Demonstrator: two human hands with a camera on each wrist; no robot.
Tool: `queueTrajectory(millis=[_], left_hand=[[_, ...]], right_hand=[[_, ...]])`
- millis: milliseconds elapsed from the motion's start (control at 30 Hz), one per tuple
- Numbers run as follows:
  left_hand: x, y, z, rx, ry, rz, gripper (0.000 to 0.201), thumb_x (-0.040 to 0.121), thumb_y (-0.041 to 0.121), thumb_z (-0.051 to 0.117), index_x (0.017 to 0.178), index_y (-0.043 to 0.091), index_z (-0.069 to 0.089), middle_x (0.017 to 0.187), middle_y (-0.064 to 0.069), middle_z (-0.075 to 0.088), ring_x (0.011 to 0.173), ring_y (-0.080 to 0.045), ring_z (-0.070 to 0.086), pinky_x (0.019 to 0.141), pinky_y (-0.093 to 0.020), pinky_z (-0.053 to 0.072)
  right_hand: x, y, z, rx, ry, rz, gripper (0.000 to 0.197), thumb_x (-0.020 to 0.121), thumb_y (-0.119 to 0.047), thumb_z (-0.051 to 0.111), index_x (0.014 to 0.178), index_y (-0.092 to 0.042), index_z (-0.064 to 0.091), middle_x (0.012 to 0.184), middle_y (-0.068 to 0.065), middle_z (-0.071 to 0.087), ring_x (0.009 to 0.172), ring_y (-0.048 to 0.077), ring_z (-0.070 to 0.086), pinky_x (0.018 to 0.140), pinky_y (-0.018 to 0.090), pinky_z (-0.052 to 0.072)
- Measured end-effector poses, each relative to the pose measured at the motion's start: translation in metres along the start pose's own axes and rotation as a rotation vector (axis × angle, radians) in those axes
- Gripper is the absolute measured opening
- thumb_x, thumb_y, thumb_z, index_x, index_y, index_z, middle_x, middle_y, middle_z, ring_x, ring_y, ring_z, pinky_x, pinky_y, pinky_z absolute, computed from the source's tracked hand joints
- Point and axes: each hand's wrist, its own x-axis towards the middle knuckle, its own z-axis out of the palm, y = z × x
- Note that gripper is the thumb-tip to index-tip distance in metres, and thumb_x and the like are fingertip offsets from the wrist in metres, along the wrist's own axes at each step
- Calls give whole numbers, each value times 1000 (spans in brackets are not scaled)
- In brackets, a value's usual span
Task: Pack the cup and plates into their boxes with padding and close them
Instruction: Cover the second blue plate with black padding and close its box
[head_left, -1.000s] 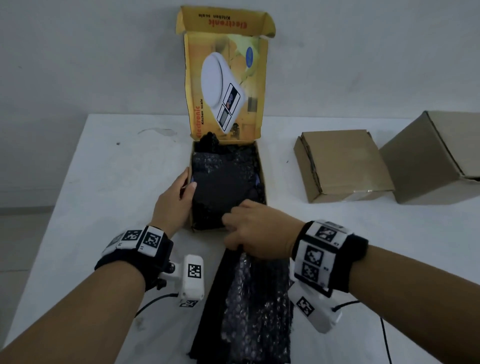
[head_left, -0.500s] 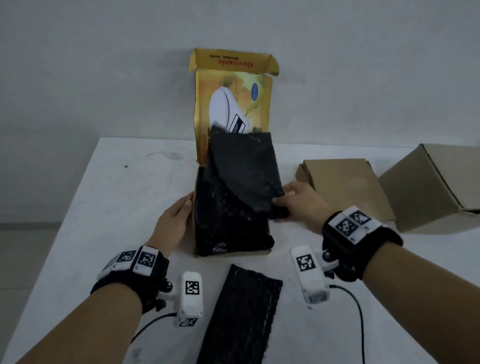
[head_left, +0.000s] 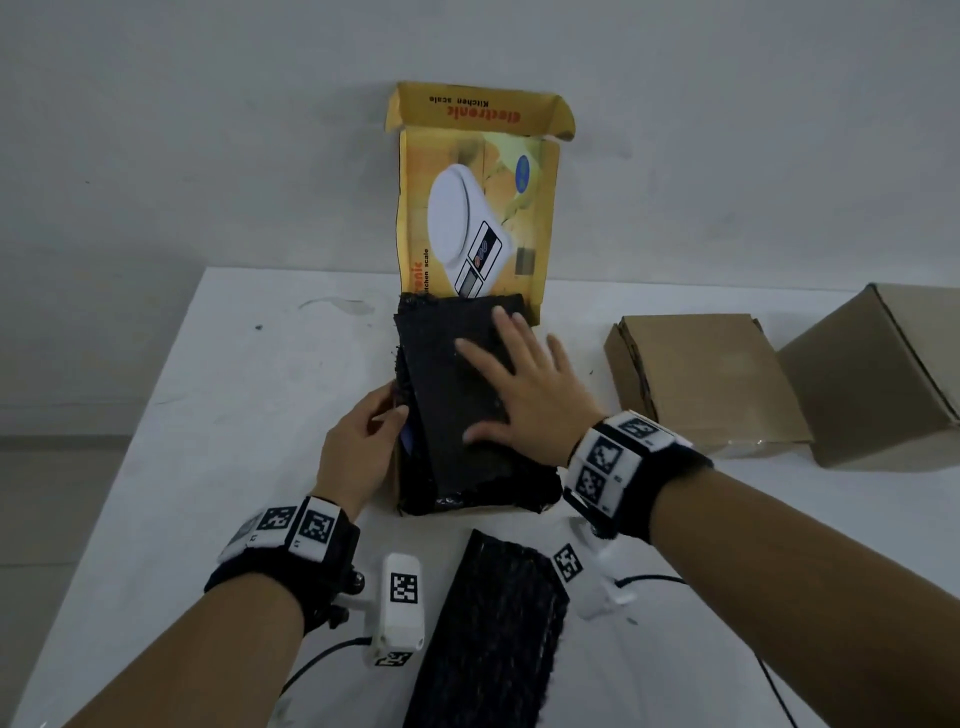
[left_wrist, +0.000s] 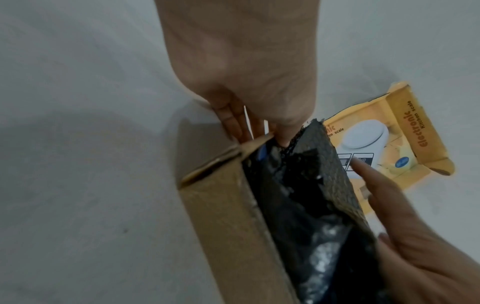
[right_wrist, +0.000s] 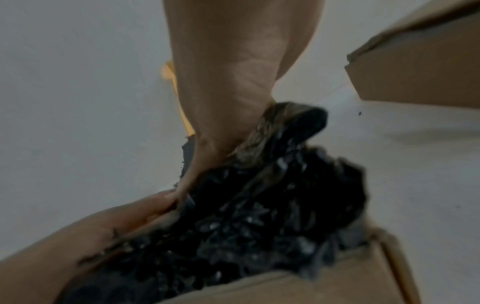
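**Hands settle a foam sheet over the packed scale box**

Fingers of the right hand (head_left: 524, 395) are spread and nearly straight, palm down, pressing flat on a black foam sheet (head_left: 457, 395) that lies atop the open kitchen-scale box (head_left: 395, 483). The sheet sits slightly askew, its far edge against the foot of the raised yellow lid (head_left: 475, 208). The left hand (head_left: 358, 452) is at the box's left wall, fingers outside on the cardboard and thumb hooked over the rim, touching the padding; in the left wrist view the fingers (left_wrist: 233, 121) run down the outer wall while the thumb dips inside beside the foam. Crinkled black bubble wrap (right_wrist: 259, 216) fills the box under the sheet, and a sliver of blue (left_wrist: 261, 153) shows at the left inner wall; what it belongs to cannot be told, and no plate or cup is plainly visible.

Half a second ago the right hand was holding this foam sheet up by its right edge, standing tilted above the box; now the sheet is laid down and the hand has gone from a grip to a flat press. The left hand has kept its place on the left wall.

A second black foam sheet (head_left: 493, 634) lies on the white worktop (head_left: 234, 389) between the forearms. Two plain cardboard boxes, a flat one (head_left: 706, 379) and a larger one (head_left: 883, 374), stand to the right.
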Motion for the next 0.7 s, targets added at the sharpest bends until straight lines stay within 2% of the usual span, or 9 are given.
queueTrajectory(millis=[67,167,233,367,400,467,533,600,700], left_hand=[[0,-1,-1,13,-8,13,38,94,25,53,131,34,53,120,11,62,106,-5,55,90,-21,40],[2,-2,-4,4,-26,19,41,91,24,58,130,37,53,119,14,62,107,-4,57,92,-22,42],[3,-4,-6,-6,-41,35,42,90,24,60,129,38,53,119,15,63,107,-4,59,94,-25,46],[6,-1,-5,41,-1,122,53,90,23,60,139,28,41,127,11,54,94,4,57,81,-12,44],[7,2,-5,88,48,182,57,91,24,59,142,25,35,132,8,50,98,-1,56,84,-16,45],[12,12,-4,328,131,411,55,93,25,54,143,19,32,142,0,43,118,-16,47,98,-29,40],[21,23,0,557,85,608,51,93,23,46,143,20,35,147,0,39,129,-20,37,104,-34,32],[29,31,3,724,-21,622,51,94,24,42,144,25,34,150,6,35,134,-18,30,104,-37,32],[40,26,6,905,-76,474,53,97,29,38,148,25,25,149,7,38,136,-20,27,103,-42,31]], right_hand=[[11,-3,18,19,-96,-70,116,63,-86,45,146,-37,-19,155,12,-26,142,34,-22,113,55,-6],[17,-8,37,68,-180,-46,124,56,-89,48,143,-39,-25,153,12,-30,140,35,-26,114,57,-8],[19,-11,44,54,-219,-16,123,55,-92,44,143,-40,-25,152,12,-31,140,34,-26,114,57,-9],[19,-15,50,-63,-225,17,118,56,-97,27,144,-37,-24,152,12,-32,140,31,-29,111,59,-11],[19,-15,50,-75,-225,20,117,56,-97,25,144,-36,-24,152,13,-32,140,31,-29,111,60,-11],[18,-16,48,-81,-229,21,116,57,-97,23,144,-36,-24,151,13,-33,140,31,-29,110,60,-11],[18,-16,45,-72,-239,20,116,58,-96,23,144,-35,-24,151,13,-33,140,31,-30,109,61,-13],[16,-17,43,-59,-244,21,117,58,-96,25,145,-34,-23,151,13,-33,140,30,-29,108,62,-15],[13,-15,40,-25,-223,14,120,57,-95,28,146,-32,-21,154,13,-26,143,29,-23,109,62,-14]])
